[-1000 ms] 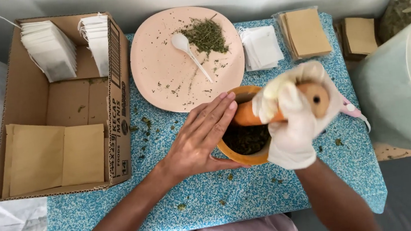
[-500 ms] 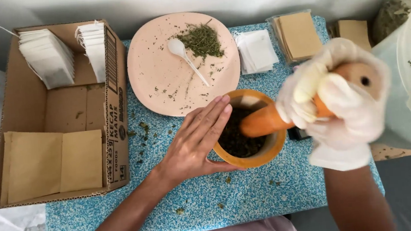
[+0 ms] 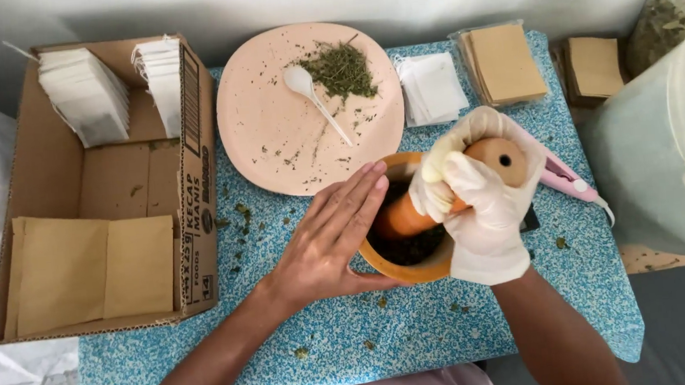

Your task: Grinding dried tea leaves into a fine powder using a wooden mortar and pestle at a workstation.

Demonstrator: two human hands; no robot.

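- Far to the left of the mortar, a cardboard box (image 3: 102,184) is holding white sachets (image 3: 85,95) standing in rows and flat brown envelopes (image 3: 93,268), so they are staying tidy.
- Behind the mortar, a pink plate (image 3: 271,133) is carrying dried herbs (image 3: 340,69) and a white spoon (image 3: 304,84).
- The bare left hand (image 3: 326,235) is lying open and flat against the left rim of the wooden mortar (image 3: 403,270), probably to keep it steady.
- The mortar is sitting on the blue speckled table (image 3: 420,326), with dark crushed leaves inside.
- The gloved right hand (image 3: 480,205) is clenching around the wooden pestle (image 3: 484,163), which is pointing down into the mortar.
- To the right of the mortar, a pink tool (image 3: 568,179) is lying, and further right a large pale bucket (image 3: 668,139) is standing.
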